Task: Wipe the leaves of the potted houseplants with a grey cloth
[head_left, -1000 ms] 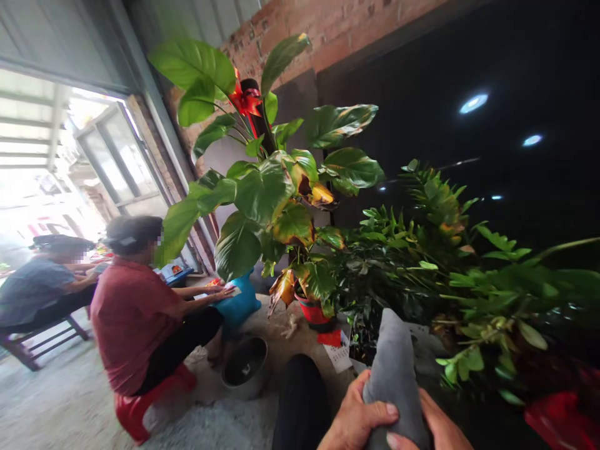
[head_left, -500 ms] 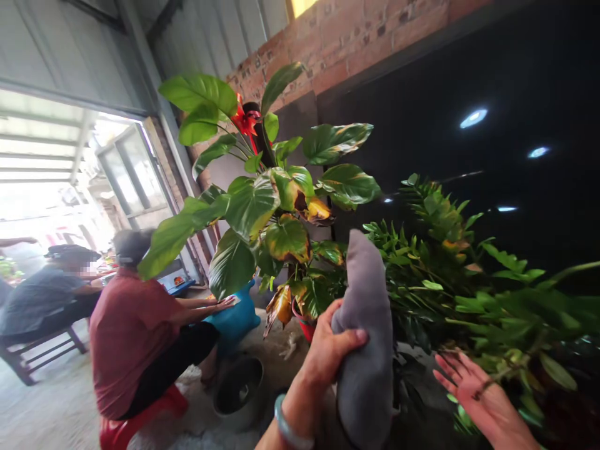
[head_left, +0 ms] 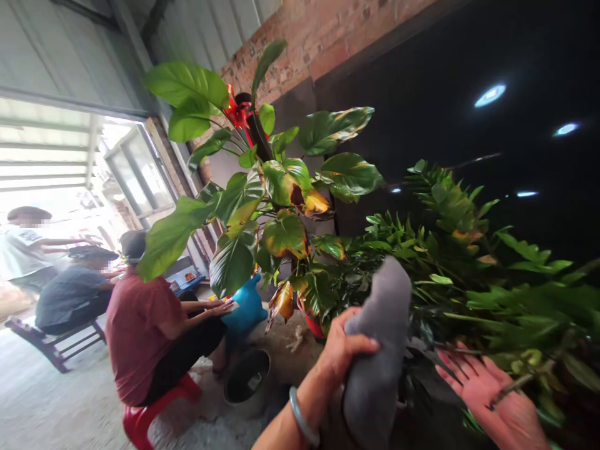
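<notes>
My left hand (head_left: 344, 353), with a pale bangle (head_left: 304, 417) at its wrist, is closed around a grey, padded, curved cloth piece (head_left: 377, 356), which may be a pillow. The thumb presses on its near face, and the piece stands upright with its top leaning right. At the lower right my right hand (head_left: 492, 387) is open, palm up, fingers spread. A thin brown stem (head_left: 513, 389) crosses in front of that palm, and leafy green branches (head_left: 510, 306) hang close around it. The hand does not grip the stem.
A large potted plant (head_left: 244, 200) with some yellowed leaves stands ahead, beside a dark glossy panel (head_left: 422, 106). To the left a person in a red shirt (head_left: 140, 331) sits on a red stool (head_left: 159, 406) near a dark bucket (head_left: 248, 378). Other people (head_left: 70, 294) are farther back.
My left hand and the grey cloth piece have shifted right, its top now lower and leaning more to the right. The view has turned slightly; another person shows more fully at the far left.
</notes>
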Tool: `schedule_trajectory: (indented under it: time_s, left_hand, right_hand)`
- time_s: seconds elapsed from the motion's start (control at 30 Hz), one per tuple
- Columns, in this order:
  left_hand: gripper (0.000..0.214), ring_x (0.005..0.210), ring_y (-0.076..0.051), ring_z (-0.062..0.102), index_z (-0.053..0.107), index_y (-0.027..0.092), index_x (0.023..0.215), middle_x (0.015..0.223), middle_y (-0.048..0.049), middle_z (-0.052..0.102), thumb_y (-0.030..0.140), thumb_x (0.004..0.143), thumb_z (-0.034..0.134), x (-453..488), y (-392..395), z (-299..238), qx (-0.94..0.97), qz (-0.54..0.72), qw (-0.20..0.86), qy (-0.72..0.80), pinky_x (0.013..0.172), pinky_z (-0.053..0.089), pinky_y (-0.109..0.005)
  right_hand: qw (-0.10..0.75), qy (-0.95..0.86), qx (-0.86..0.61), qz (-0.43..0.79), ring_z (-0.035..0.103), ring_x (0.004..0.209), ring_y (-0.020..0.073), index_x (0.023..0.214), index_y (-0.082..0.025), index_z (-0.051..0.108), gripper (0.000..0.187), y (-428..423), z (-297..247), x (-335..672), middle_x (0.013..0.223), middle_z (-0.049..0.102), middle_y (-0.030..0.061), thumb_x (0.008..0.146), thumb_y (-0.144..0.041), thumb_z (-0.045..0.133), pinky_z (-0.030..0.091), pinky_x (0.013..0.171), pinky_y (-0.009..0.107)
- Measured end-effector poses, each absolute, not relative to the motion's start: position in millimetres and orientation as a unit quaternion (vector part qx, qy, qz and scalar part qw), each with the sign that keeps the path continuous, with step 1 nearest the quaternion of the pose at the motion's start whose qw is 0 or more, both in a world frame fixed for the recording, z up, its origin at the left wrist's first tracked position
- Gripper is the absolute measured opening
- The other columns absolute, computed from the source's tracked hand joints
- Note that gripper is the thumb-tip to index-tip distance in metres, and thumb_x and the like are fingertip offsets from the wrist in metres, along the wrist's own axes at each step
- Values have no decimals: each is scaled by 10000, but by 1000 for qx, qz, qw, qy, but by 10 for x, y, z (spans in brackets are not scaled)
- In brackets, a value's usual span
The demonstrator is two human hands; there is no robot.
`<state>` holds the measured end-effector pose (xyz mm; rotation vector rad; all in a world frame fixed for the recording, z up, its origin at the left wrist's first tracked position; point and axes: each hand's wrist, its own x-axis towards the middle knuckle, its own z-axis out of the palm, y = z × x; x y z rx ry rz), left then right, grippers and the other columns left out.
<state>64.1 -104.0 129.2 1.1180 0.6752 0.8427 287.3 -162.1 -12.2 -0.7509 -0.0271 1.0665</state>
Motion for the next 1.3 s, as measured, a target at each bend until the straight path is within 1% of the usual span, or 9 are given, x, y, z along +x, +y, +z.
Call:
schedule_trajectory:
  time_s: [0.17, 0.3, 0.4, 0.5, 0.67, 0.83, 0.93, 1.17, 1.3]
  left_hand:
    - [587, 657, -162, 563, 692, 190, 949, 744, 10, 674, 268, 382, 823, 1008, -717, 1488, 497, 460, 676, 291, 662, 475, -294]
    - [337, 572, -152, 491, 673, 193, 640, 586, 25, 587, 301, 359, 824, 937, -938, 940, 588, 259, 651, 404, 595, 418, -300]
    - [379, 570, -141, 505, 695, 190, 697, 640, 21, 623, 316, 370, 842, 672, -1117, 887, 605, 166, 680, 380, 583, 419, -281]
    - [476, 575, -129, 532, 711, 161, 809, 680, 10, 648, 299, 379, 863, 585, -999, 1274, 576, 270, 703, 319, 582, 427, -253]
    - [512, 637, -143, 561, 688, 161, 870, 735, 3, 667, 314, 409, 849, 895, -609, 1541, 525, 438, 675, 279, 657, 472, -284]
    - [449, 696, -183, 570, 686, 180, 734, 672, 37, 610, 309, 339, 856, 859, -905, 790, 614, 174, 648, 417, 754, 483, -366]
    - [499, 728, -191, 587, 716, 186, 784, 727, 27, 644, 336, 334, 872, 663, -1077, 763, 610, 109, 674, 403, 745, 488, -352]
    - [585, 665, -144, 575, 706, 167, 975, 784, -5, 682, 291, 423, 854, 875, -616, 1514, 538, 408, 690, 262, 674, 484, -279]
    - [465, 696, -161, 578, 728, 184, 834, 720, 26, 652, 302, 401, 849, 947, -662, 1003, 600, 274, 661, 358, 736, 498, -316]
  right_hand:
    - [785, 54, -352, 507, 698, 922, 253, 845, -302, 689, 212, -1667, 114, 2790, 988, 721, 40, 846, -369, 487, 351, 1082, 598]
    - [784, 67, -358, 503, 670, 1035, 260, 832, -293, 680, 205, -1687, 216, 2753, 1001, 726, 61, 852, -332, 480, 343, 1082, 615]
    - [780, 63, -372, 500, 620, 1153, 275, 815, -309, 683, 209, -1707, 199, 2770, 1064, 719, 64, 840, -363, 483, 340, 1088, 615]
    - [776, 34, -383, 500, 611, 1172, 299, 853, -329, 702, 226, -1716, 117, 2810, 1105, 712, 69, 824, -398, 489, 349, 1085, 614]
    - [785, 11, -385, 485, 646, 1106, 310, 847, -334, 714, 225, -1706, 58, 2832, 1070, 723, 80, 818, -406, 503, 481, 972, 593]
    - [774, 70, -346, 525, 709, 898, 246, 917, -269, 704, 284, -1724, 93, 2846, 1011, 723, 94, 847, -266, 428, 621, 601, 403]
    - [777, 58, -342, 526, 708, 897, 241, 1009, -259, 694, 306, -1744, 12, 2905, 1117, 702, 112, 833, -257, 444, 627, 604, 410]
    - [796, 12, -336, 503, 722, 881, 294, 1011, -239, 676, 353, -1739, -51, 2943, 1135, 690, 128, 723, -149, 491, 642, 574, 477]
    - [786, 39, -360, 502, 703, 966, 305, 1007, -254, 684, 373, -1748, 50, 2880, 1243, 663, 132, 699, -174, 488, 649, 550, 453]
